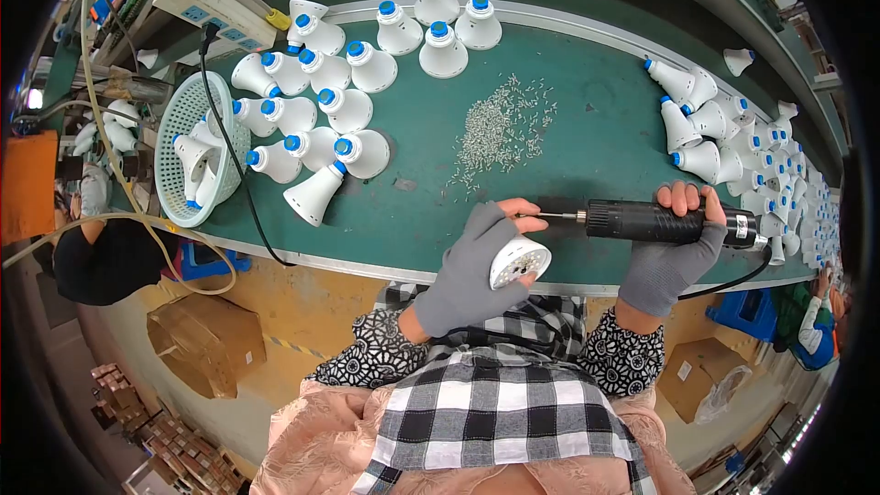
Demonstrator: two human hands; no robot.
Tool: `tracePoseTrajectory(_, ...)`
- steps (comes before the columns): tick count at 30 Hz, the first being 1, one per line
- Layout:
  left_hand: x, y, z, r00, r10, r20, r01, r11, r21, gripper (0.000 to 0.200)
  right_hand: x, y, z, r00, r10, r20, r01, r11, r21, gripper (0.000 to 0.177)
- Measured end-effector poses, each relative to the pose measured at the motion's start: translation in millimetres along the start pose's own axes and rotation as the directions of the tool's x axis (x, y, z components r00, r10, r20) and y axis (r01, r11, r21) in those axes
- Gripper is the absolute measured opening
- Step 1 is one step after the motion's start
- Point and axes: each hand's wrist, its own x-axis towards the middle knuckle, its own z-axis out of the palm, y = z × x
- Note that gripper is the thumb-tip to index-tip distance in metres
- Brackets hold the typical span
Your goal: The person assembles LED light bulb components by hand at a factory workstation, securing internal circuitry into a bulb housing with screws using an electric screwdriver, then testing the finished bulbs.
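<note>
My left hand (467, 270), in a grey fingerless glove, is wrapped round a white lamp housing (520, 262) whose open round face shows. Its thumb and forefinger are at the tip of the driver bit. My right hand (674, 247), gloved alike, grips a black electric screwdriver (642, 221) that lies level, its bit pointing left to my left fingers. Whether a screw sits at the bit tip is too small to tell. Beyond my hands, a scattered pile of small screws (495, 131) lies on the green table (587, 101).
White housings with blue caps (350, 111) stand at the left, more (733, 142) at the right. A pale green basket (170, 165) holds several. A power strip (213, 7), a black cable and a hose lie left. Other people are partly visible at both sides; cardboard boxes (206, 344) are below.
</note>
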Motion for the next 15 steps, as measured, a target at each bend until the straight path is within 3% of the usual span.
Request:
tracePoseTrajectory(3,-0.8,-8.4,2.0,0.995,0.072,-0.076,-0.058,0.982,0.178,0.05,-0.5,0.6,2.5,1.0,-0.009,-0.018,0.008,0.999,-0.034,0.012)
tracePoseTrajectory(5,-2.0,-4.6,-6.2,0.991,-0.01,-0.136,0.033,0.985,0.171,0.049,-2.0,4.0,6.8,0.998,-0.025,-0.053,0.019,0.994,-0.106,0.018)
tracePoseTrajectory(10,-6.7,-7.0,-26.9,0.964,-0.139,-0.226,0.165,0.981,0.099,0.048,-5.6,18.6,0.7,0.994,-0.107,-0.004,0.104,0.974,-0.199,0.013)
tracePoseTrajectory(15,-13.2,-6.1,-26.2,0.966,-0.199,-0.162,0.203,0.979,0.007,0.046,-3.9,49.0,-0.9,0.982,-0.184,0.046,0.189,0.935,-0.3,0.015)
